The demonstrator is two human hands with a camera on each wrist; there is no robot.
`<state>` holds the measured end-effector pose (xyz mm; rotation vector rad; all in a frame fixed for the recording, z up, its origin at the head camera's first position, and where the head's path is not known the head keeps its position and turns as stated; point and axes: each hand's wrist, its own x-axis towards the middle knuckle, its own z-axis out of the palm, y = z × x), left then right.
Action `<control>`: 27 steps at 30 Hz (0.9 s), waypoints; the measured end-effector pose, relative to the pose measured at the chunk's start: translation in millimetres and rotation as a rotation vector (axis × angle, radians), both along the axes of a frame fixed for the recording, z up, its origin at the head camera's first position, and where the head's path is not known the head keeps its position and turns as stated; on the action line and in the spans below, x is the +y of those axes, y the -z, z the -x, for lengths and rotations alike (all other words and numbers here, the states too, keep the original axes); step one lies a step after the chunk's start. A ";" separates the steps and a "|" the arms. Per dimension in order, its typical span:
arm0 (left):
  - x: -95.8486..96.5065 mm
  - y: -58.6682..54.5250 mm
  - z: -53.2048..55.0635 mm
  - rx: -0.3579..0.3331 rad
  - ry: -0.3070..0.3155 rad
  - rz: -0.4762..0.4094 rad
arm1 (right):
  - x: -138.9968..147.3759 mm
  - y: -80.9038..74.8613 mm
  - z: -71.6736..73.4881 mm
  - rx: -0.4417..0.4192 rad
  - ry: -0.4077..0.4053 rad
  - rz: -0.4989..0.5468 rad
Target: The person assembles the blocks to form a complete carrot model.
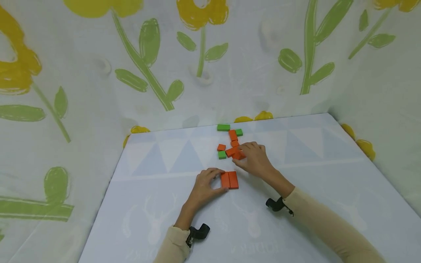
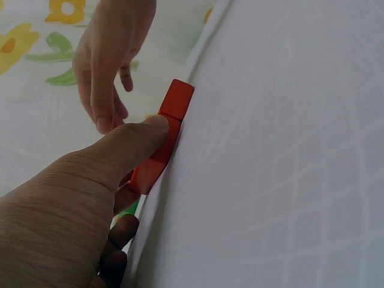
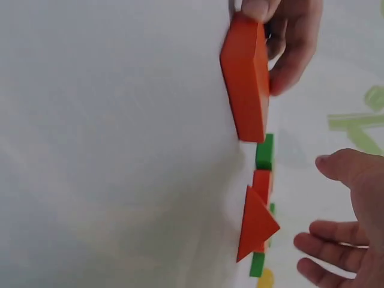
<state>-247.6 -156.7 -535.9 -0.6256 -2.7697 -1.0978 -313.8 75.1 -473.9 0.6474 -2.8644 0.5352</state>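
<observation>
My left hand (image 1: 201, 189) pinches a flat orange block (image 1: 225, 180) between thumb and fingers at its near and far edges. A second orange block (image 1: 234, 180) lies flush along its right side on the table. In the left wrist view the thumb rests on the orange block (image 2: 157, 155). My right hand (image 1: 255, 160) is over the right side of a loose group of blocks, partly covering some. In the right wrist view its fingers are spread and hold nothing, beside an orange triangular block (image 3: 258, 225).
Around the group are a small orange block (image 1: 221, 147), a green block (image 1: 222, 155), and, farther back, an orange block (image 1: 232, 135) and two green blocks, one long (image 1: 223, 127), one short (image 1: 239, 132). A flower-printed curtain (image 1: 230, 87) hangs behind the pale table (image 1: 158, 204).
</observation>
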 end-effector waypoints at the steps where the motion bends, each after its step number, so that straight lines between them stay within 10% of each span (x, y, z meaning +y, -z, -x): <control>1: -0.7 -0.5 -0.2 -0.002 -0.005 0.003 | -2.9 0.5 5.7 0.007 0.026 -0.024; 14: 3.0 -0.4 -0.8 -0.016 -0.012 0.015 | -28.4 17.6 41.7 -0.051 0.215 -0.246; 27: 1.1 -2.9 -3.7 -0.026 -0.018 0.028 | -21.9 -1.3 33.5 -0.003 0.157 -0.071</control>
